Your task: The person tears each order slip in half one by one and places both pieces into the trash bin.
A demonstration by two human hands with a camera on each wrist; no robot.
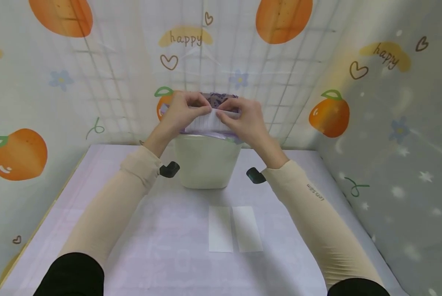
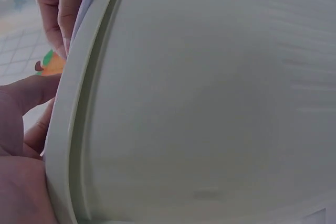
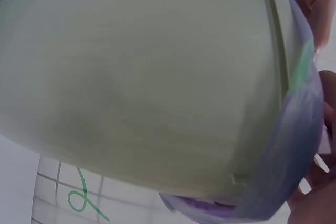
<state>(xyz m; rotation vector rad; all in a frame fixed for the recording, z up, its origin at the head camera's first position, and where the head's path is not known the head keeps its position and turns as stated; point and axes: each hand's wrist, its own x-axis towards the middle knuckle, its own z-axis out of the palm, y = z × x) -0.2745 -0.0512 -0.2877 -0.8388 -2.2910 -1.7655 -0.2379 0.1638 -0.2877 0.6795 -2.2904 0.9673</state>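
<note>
A pale green bin [image 1: 207,162] stands upright toward the back of the table, with a thin purple bag [image 3: 294,150] folded over part of its rim. Above the rim is a white sheet with faint stripes [image 1: 207,123]. My left hand [image 1: 185,109] pinches its top edge between thumb and fingers. Close beside it, my right hand [image 1: 246,119] pinches the same edge, the fingertips of both hands nearly meeting. Behind the sheet shows a dark-patterned purple surface [image 1: 222,99], partly covered by the hands. The bin's wall hides most fingertips in both wrist views.
Two white rectangular cards [image 1: 221,229] lie side by side on the pale table [image 1: 161,246], in front of the bin. A curtain printed with oranges [image 1: 329,114] hangs behind and at both sides, close to the bin's back.
</note>
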